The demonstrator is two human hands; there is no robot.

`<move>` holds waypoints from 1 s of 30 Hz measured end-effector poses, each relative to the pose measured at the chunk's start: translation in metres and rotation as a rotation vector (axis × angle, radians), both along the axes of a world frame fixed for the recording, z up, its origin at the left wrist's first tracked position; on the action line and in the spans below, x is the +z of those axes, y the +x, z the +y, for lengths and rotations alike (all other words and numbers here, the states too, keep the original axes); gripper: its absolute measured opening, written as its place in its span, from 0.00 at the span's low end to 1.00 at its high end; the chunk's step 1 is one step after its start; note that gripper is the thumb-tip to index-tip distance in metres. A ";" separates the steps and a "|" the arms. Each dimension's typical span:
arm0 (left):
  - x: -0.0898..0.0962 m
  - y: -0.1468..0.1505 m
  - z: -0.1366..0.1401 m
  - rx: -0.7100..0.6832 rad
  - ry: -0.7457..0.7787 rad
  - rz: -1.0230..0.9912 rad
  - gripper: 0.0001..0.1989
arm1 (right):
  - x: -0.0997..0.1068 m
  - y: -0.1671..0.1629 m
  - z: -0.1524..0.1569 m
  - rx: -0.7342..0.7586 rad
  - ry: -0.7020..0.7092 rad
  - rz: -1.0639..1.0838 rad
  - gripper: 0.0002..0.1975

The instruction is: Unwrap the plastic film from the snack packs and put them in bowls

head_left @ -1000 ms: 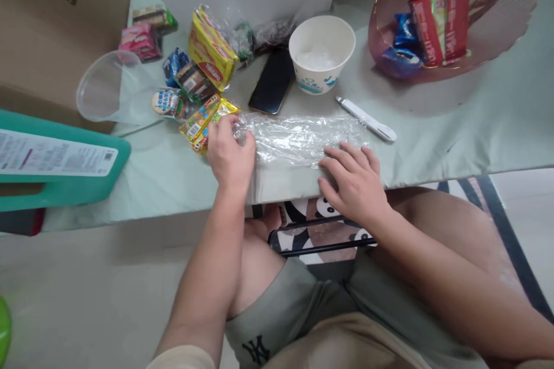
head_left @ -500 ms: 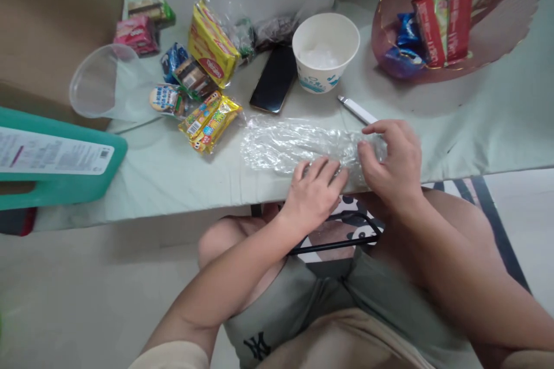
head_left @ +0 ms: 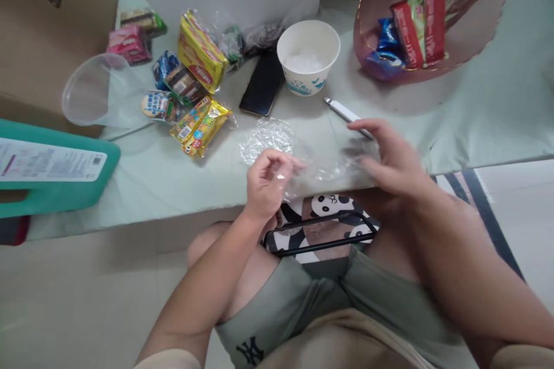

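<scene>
A crumpled clear plastic bag point(head_left: 268, 141) lies near the front edge of the cloth-covered table, part of it lifted and blurred. My left hand point(head_left: 267, 181) has its fingers curled and pinched on the bag's near side. At the bag's right end is my right hand point(head_left: 392, 155), smeared by motion, with thumb and forefinger spread apart. Whether its thumb touches the plastic is unclear. Just beyond the right forefinger rests a slim white cutter-like tool point(head_left: 344, 112). Behind it stands a white paper tub point(head_left: 308, 83) with translucent white stuff inside.
A black phone point(head_left: 262, 85) lies left of the tub. Wrapped snacks point(head_left: 201, 52) and a clear plastic cup point(head_left: 99, 92) are farther left, near a cardboard box point(head_left: 56, 40) and a green handled board point(head_left: 78, 193). A pink bowl point(head_left: 470, 49) holding snack packets stands back right.
My left hand has gone from lying flat on the bag to pinching it, moving left and pulling the plastic up. My right hand's fingers have spread wider. The view has shifted slightly.
</scene>
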State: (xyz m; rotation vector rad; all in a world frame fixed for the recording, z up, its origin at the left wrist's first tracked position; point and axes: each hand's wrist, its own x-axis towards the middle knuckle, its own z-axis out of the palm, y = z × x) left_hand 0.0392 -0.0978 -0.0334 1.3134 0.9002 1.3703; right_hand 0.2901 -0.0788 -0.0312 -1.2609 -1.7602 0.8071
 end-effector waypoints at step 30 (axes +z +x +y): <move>0.011 -0.025 0.019 -0.004 0.092 1.186 0.16 | -0.001 -0.039 -0.012 0.376 0.148 -0.185 0.07</move>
